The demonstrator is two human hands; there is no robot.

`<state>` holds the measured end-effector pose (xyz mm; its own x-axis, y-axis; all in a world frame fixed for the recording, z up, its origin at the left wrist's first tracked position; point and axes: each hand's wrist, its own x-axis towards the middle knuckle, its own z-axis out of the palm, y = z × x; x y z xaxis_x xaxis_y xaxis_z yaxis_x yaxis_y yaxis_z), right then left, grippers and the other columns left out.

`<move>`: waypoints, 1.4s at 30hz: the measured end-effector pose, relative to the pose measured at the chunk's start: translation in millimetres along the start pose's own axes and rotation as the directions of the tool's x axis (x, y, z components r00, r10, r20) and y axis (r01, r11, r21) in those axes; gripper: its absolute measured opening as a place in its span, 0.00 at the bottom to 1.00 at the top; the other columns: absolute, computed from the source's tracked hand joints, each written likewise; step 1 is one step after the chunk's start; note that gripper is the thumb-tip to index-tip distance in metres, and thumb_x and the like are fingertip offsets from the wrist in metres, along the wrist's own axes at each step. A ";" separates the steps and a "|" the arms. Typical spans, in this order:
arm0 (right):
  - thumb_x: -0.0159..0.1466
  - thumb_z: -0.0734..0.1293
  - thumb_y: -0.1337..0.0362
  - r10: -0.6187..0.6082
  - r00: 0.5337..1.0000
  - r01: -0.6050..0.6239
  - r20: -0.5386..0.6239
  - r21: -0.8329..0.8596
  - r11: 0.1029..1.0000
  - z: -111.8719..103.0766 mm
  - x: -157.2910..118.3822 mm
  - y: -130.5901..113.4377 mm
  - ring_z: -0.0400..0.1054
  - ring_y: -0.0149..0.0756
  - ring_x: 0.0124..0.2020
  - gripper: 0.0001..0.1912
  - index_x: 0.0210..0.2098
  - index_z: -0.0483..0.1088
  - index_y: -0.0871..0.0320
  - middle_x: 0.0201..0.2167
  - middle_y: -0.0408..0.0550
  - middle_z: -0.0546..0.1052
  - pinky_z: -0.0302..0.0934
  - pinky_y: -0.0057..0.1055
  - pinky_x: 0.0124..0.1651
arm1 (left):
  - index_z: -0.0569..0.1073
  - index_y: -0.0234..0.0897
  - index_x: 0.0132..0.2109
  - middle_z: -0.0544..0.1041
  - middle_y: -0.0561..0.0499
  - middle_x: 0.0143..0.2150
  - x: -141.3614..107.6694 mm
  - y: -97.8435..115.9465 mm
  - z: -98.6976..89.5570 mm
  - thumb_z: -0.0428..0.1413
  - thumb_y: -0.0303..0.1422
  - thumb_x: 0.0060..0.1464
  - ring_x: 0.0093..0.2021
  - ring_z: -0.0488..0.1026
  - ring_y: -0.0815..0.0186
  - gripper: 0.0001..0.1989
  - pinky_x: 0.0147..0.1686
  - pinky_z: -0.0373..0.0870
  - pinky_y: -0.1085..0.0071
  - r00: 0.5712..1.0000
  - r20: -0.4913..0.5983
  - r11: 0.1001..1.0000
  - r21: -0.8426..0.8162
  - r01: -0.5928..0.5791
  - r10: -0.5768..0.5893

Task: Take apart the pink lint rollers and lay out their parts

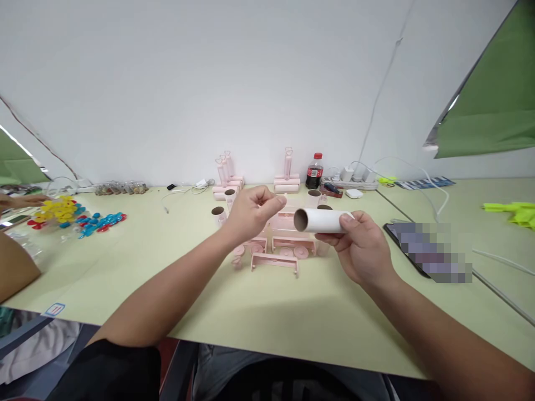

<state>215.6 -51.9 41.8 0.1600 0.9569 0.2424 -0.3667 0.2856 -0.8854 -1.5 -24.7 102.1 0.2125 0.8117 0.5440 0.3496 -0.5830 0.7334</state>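
My right hand (363, 242) is closed round one end of a white cardboard tube (324, 220), held level with its brown open end to the left. Just left of the tube, my left hand (254, 211) is pinched; a tiny pale thing shows at its fingertips, too small to name. Below and behind both hands lie pink plastic frames (275, 264) and round pink discs (300, 252). More tubes stand upright behind them, one (218, 216) left of my left hand. Pink assembled pieces (286, 181) with upright parts stand near the wall.
A cola bottle (314, 171) stands by a power strip (349, 184) at the back. On the right lies a phone (418, 253) with cables nearby. Yellow and blue plastic pieces (100, 224) lie at left, beside another person's arm (14, 267).
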 end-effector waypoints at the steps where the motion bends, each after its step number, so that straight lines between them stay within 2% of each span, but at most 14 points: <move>1: 0.57 0.72 0.55 0.034 0.999 -0.034 0.000 0.042 0.999 0.9 0.4 0.3 0.74 0.37 0.33 0.17 0.30 0.60 0.55 0.32 0.42 0.73 0.77 0.38 0.34 | 0.65 0.37 0.26 0.79 0.50 0.34 -7.4 0.0 4.8 0.56 0.43 0.56 0.37 0.77 0.63 0.17 0.38 0.73 0.65 0.998 -0.037 0.997 -0.054 -0.051 0.049; 4: 0.58 0.72 0.56 0.131 0.991 -0.129 -0.006 0.123 0.984 3.2 0.3 1.8 0.76 0.37 0.36 0.14 0.32 0.67 0.57 0.36 0.46 0.76 0.77 0.34 0.37 | 0.68 0.38 0.30 0.80 0.48 0.44 -21.3 -0.9 16.2 0.58 0.40 0.56 0.44 0.77 0.63 0.12 0.47 0.71 0.63 0.978 -0.099 0.980 -0.070 -0.189 0.181; 7: 0.58 0.72 0.56 0.177 0.984 -0.175 -0.002 0.159 0.972 4.5 -0.9 2.8 0.77 0.37 0.35 0.13 0.36 0.71 0.58 0.36 0.47 0.77 0.77 0.30 0.37 | 0.71 0.38 0.38 0.80 0.48 0.45 -26.5 -2.9 22.4 0.59 0.37 0.56 0.46 0.76 0.64 0.08 0.50 0.71 0.63 0.968 -0.141 0.974 -0.052 -0.219 0.210; 10: 0.58 0.73 0.55 0.143 0.989 -0.145 0.023 0.139 0.980 5.3 -3.0 1.8 0.77 0.37 0.34 0.14 0.35 0.71 0.58 0.36 0.48 0.78 0.78 0.32 0.37 | 0.72 0.38 0.45 0.79 0.48 0.45 -28.6 -6.9 24.7 0.60 0.37 0.56 0.46 0.76 0.64 0.11 0.51 0.72 0.64 0.969 -0.138 0.974 -0.070 -0.217 0.206; 15: 0.58 0.72 0.54 0.078 0.995 -0.084 0.065 0.097 0.992 6.1 -6.0 0.3 0.77 0.40 0.36 0.14 0.35 0.72 0.58 0.36 0.48 0.79 0.78 0.36 0.38 | 0.73 0.39 0.49 0.79 0.47 0.48 -31.0 -12.6 23.6 0.59 0.40 0.56 0.48 0.76 0.62 0.15 0.52 0.73 0.63 0.968 -0.108 0.974 -0.004 -0.228 0.226; 18: 0.59 0.72 0.53 0.069 0.995 -0.076 0.077 0.086 0.993 5.5 -6.2 0.6 0.77 0.41 0.36 0.14 0.35 0.72 0.58 0.37 0.49 0.79 0.78 0.38 0.37 | 0.74 0.39 0.49 0.79 0.47 0.48 -30.5 -14.3 22.1 0.61 0.42 0.55 0.48 0.77 0.62 0.17 0.52 0.73 0.62 0.968 -0.107 0.974 0.009 -0.227 0.227; 26: 0.55 0.74 0.53 0.112 0.993 -0.116 0.042 0.113 0.987 7.9 -7.8 -1.8 0.77 0.39 0.38 0.16 0.35 0.72 0.58 0.40 0.49 0.79 0.78 0.34 0.38 | 0.75 0.40 0.50 0.80 0.48 0.46 -29.5 -16.7 26.6 0.63 0.43 0.51 0.45 0.78 0.63 0.20 0.50 0.75 0.63 0.973 -0.080 0.962 -0.152 -0.227 0.217; 31: 0.58 0.72 0.52 0.086 0.996 -0.088 0.025 0.066 0.994 9.3 -9.5 0.0 0.76 0.42 0.42 0.16 0.35 0.70 0.58 0.40 0.50 0.78 0.77 0.38 0.40 | 0.76 0.41 0.50 0.78 0.46 0.51 -34.2 -24.4 38.9 0.60 0.44 0.55 0.53 0.74 0.59 0.19 0.53 0.72 0.60 0.958 -0.154 0.963 -0.084 -0.256 0.241; 34: 0.62 0.68 0.51 -0.007 1.000 0.006 0.017 0.094 0.996 8.8 -11.8 -0.4 0.73 0.45 0.46 0.15 0.35 0.69 0.56 0.40 0.49 0.76 0.76 0.43 0.43 | 0.74 0.41 0.55 0.75 0.44 0.54 -36.6 -25.5 45.2 0.60 0.44 0.55 0.49 0.74 0.62 0.22 0.45 0.74 0.64 0.964 -0.172 0.974 -0.071 -0.216 0.202; 37: 0.62 0.68 0.52 -0.115 0.990 0.107 0.078 0.102 0.989 6.4 -15.6 -4.9 0.70 0.46 0.50 0.12 0.32 0.68 0.54 0.43 0.47 0.74 0.73 0.48 0.47 | 0.73 0.41 0.57 0.76 0.46 0.50 -38.0 -17.4 44.9 0.60 0.42 0.55 0.38 0.73 0.68 0.24 0.37 0.73 0.70 0.980 -0.179 0.978 -0.174 -0.118 0.087; 39: 0.59 0.71 0.51 -0.143 0.974 0.127 0.176 0.099 0.987 4.8 -18.2 -9.2 0.69 0.46 0.50 0.13 0.33 0.67 0.51 0.46 0.45 0.73 0.70 0.49 0.50 | 0.74 0.40 0.56 0.77 0.47 0.44 -38.8 -8.7 41.9 0.60 0.41 0.56 0.34 0.72 0.70 0.22 0.34 0.71 0.72 0.990 -0.140 0.960 -0.275 -0.048 0.009; 40: 0.56 0.72 0.49 -0.139 0.961 0.116 0.241 0.109 0.987 4.3 -19.5 -11.4 0.69 0.47 0.51 0.16 0.36 0.68 0.50 0.48 0.45 0.73 0.68 0.50 0.52 | 0.74 0.38 0.55 0.78 0.48 0.42 -39.3 -4.5 40.2 0.60 0.42 0.55 0.32 0.72 0.70 0.22 0.32 0.71 0.72 0.995 -0.097 0.951 -0.310 -0.014 -0.017; 42: 0.51 0.73 0.41 -0.096 0.917 0.044 0.387 0.141 0.989 4.6 -21.8 -14.9 0.67 0.49 0.53 0.28 0.46 0.67 0.45 0.54 0.46 0.71 0.65 0.51 0.55 | 0.76 0.36 0.52 0.79 0.48 0.38 -40.3 1.7 37.0 0.60 0.42 0.55 0.32 0.73 0.69 0.20 0.31 0.70 0.72 1.000 0.012 0.947 -0.320 0.026 -0.024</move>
<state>213.4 -76.8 51.6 -0.1732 0.8706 0.4605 -0.4848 0.3317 -0.8093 24.3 -57.1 66.4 0.2148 0.8257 0.5216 0.0451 -0.5419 0.8392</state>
